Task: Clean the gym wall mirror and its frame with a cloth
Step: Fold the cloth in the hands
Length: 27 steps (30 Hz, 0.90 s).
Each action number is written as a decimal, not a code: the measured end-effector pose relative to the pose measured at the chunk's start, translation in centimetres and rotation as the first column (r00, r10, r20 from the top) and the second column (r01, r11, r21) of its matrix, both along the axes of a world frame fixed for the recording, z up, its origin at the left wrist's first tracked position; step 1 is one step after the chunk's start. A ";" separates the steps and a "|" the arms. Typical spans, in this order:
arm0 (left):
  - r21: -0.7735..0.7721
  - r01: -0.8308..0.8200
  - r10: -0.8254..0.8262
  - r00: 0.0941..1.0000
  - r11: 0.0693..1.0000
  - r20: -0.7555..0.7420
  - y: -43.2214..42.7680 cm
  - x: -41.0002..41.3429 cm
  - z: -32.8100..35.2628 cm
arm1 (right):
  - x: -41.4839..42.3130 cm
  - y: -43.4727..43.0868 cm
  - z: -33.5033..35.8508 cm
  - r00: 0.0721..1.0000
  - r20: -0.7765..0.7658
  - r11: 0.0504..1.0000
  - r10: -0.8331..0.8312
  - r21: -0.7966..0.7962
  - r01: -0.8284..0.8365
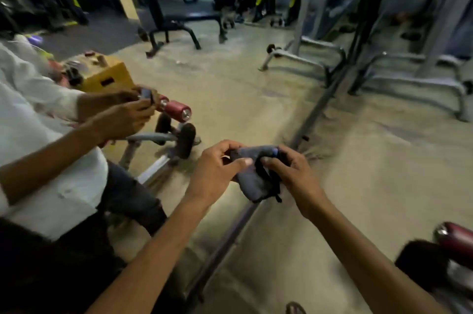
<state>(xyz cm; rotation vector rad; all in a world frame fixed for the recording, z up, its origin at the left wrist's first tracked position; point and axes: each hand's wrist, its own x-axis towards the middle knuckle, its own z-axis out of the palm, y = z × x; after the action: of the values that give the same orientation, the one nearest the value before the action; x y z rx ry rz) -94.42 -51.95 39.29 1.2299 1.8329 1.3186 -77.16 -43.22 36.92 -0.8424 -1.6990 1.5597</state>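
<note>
So both hands are on the cloth (253, 178) here. It's a dark grey-blue rag, bunched up between them in the middle of the view. The left hand (217, 167) has its fingers curled round the near-left end with the thumb pressed on top, and the right hand (289, 175) grips the other end the same way. The rag is up in the air, roughly over the dark frame strip (314, 114) that runs diagonally along the floor (230, 88), and it isn't touching the glass. The mirror (384, 160) is on the right of that strip and shows a reflected grey bench. On the left is another person in a white shirt (38, 134), holding a phone (146, 94) in both hands. Behind them there's a yellow box (110, 76) with a dark slot in its side. A few small bits sit on top, too blurry to make out, and I can't tell what's inside. A red roller pad (176, 108) sticks out just beside the phone.
</note>
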 end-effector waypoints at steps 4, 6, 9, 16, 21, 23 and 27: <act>-0.118 0.075 -0.067 0.995 0.990 0.075 6.3 4.2 -5.9 | 6.3 4.4 -6.6 0.969 0.191 0.976 -0.159 -0.114 0.183; -0.148 0.096 -0.080 0.991 0.984 0.111 9.2 6.3 -8.6 | 9.5 6.0 -9.4 0.941 0.263 0.954 -0.213 -0.152 0.259; -0.203 0.151 -0.114 0.976 0.967 0.185 12.9 9.7 -11.8 | 13.4 7.6 -12.2 0.913 0.317 0.915 -0.255 -0.227 0.334; -0.273 0.297 -0.208 0.927 0.915 0.312 20.7 14.8 -15.4 | 17.6 11.3 -14.3 0.876 0.290 0.785 -0.385 -0.397 0.476; -0.267 0.398 -0.334 0.908 0.878 0.254 27.4 15.6 -18.0 | 18.1 15.0 -15.7 0.821 0.288 0.674 -0.494 -0.469 0.570; -0.267 0.445 -0.387 0.889 0.855 0.242 30.5 15.7 -19.1 | 17.7 16.8 -16.4 0.769 0.325 0.633 -0.550 -0.438 0.638; -0.272 0.543 -0.475 0.835 0.795 0.279 36.5 16.3 -20.1 | 16.5 20.9 -17.1 0.666 0.345 0.543 -0.661 -0.393 0.742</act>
<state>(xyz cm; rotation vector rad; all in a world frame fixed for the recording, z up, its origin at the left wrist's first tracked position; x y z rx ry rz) -78.17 -15.42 19.21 1.2335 1.3708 0.7467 -60.66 -22.30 19.82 -1.7157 -0.7869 1.3481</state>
